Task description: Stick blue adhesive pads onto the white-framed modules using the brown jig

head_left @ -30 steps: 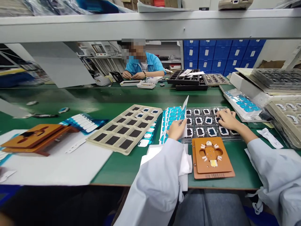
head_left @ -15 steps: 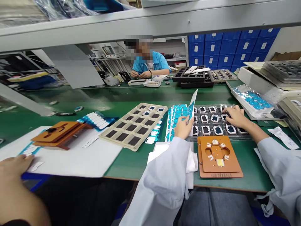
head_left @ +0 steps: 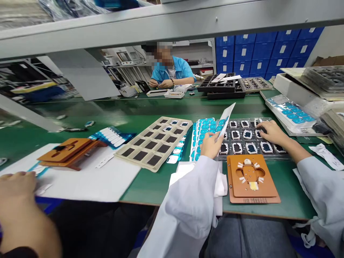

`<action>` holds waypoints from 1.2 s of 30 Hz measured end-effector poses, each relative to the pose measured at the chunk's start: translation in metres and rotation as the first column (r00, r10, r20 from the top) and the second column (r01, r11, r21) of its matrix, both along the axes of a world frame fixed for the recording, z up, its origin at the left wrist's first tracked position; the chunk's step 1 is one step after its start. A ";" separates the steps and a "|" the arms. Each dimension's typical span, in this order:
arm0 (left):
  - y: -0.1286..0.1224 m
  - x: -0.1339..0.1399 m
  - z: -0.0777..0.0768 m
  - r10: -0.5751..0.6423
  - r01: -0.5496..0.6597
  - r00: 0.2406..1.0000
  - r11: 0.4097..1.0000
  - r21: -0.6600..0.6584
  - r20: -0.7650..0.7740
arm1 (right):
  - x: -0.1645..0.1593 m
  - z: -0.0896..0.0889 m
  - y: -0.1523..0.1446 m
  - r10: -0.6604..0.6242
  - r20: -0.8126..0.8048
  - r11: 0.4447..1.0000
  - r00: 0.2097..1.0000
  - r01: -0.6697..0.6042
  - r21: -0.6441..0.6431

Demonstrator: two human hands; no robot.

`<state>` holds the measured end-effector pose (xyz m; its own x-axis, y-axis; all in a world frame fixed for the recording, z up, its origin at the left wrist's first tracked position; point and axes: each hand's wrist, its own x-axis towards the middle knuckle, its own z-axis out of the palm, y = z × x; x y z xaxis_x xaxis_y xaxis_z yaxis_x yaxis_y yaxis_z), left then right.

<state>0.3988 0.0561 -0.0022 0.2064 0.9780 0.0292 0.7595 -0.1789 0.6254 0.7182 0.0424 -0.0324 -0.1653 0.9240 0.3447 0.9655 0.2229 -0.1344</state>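
Observation:
A white-backed sheet of blue adhesive stickers stands tilted in my left hand, pinched between thumb and fingers above the left edge of a clear plastic tray. White-rimmed, watch-shaped frames with dark centres fill that tray in rows. At its right side, the fingers of my right hand close on one frame, which they partly cover. Just left of the tray lies a stack of similar blue sticker sheets. An orange fixture with a shaped recess and small white pads sits in front of the tray.
A beige compartment tray lies left of centre. Further left are another orange fixture on a white sheet and a neighbour's hand. A person in blue sits opposite. A shelf beam crosses overhead.
The sticker sheet in my left hand has tilted further to the right. My right hand stays at the same frame. The neighbour's hand at far left has shifted slightly.

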 end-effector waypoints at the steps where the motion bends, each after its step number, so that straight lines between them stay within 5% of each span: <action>1: 0.000 0.000 -0.001 -0.009 0.009 1.000 1.000 0.020 -0.005 | 0.001 0.000 0.000 0.001 -0.002 1.000 1.000 -0.001 0.001; 8: 0.003 0.000 -0.005 -0.198 0.201 0.980 0.959 0.202 -0.033 | 0.002 0.002 -0.002 -0.029 -0.046 0.998 0.999 0.031 0.050; 20: -0.005 -0.001 0.006 -0.214 0.267 0.947 0.939 0.215 -0.240 | -0.018 0.024 -0.031 -0.065 -0.269 0.967 0.961 0.127 0.221; 25: -0.004 -0.002 0.007 -0.168 0.203 0.967 0.962 0.182 -0.191 | -0.048 0.047 -0.073 0.098 -0.612 0.969 0.785 0.064 0.237; 28: -0.003 -0.003 0.001 -0.172 0.176 0.984 0.944 0.278 -0.038 | -0.068 0.057 -0.097 0.144 -0.749 0.984 0.647 -0.014 0.177; 31: -0.007 -0.003 -0.002 -0.276 0.208 0.957 0.865 0.458 0.087 | -0.079 0.060 -0.110 0.148 -0.829 0.989 0.539 -0.068 0.132; 36: -0.021 -0.004 0.007 -0.461 0.339 0.887 0.701 0.628 0.036 | -0.080 0.054 -0.112 0.142 -0.904 0.988 0.403 -0.111 0.105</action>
